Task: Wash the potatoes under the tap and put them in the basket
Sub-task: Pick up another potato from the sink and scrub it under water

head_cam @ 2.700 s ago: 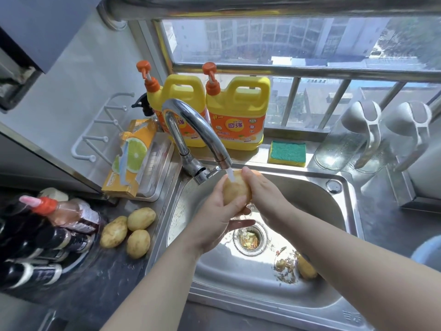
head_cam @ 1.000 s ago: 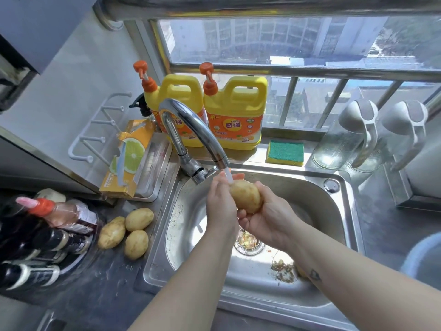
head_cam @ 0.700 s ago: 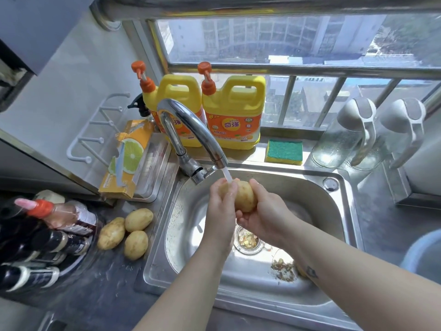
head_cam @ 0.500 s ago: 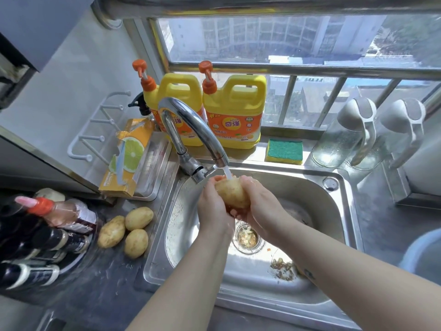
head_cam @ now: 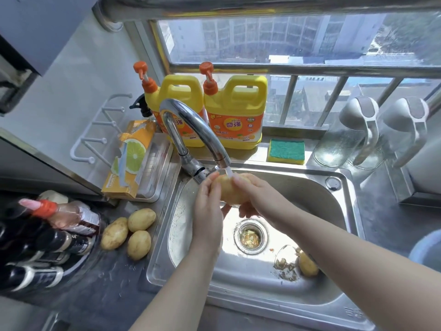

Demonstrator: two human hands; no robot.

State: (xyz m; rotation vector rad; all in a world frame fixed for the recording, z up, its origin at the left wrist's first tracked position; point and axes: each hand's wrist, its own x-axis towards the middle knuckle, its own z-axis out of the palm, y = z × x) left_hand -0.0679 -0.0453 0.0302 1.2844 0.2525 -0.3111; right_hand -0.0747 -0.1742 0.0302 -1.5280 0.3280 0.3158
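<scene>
Rinsing potato: slip risk

Left hand (head_cam: 206,206) and right hand (head_cam: 256,197) both curl round one potato (head_cam: 226,191) under the tap (head_cam: 191,130) stream, above the sink (head_cam: 353,201). Wet skin may let it squirt loose and drop. Three more potatoes (head_cam: 139,244) lie on the left tabletop (head_cam: 107,283).

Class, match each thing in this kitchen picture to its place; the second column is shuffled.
1. brown potato being rinsed
2. three brown potatoes in a cluster
3. green-and-yellow sponge
4. lone yellowish potato

A. ledge behind the steel sink
B. dark counter, left of the sink
C. sink basin, right of the round drain
D. under the chrome tap

Pairs: 1-D, 2-B, 3-A, 4-C.
</scene>
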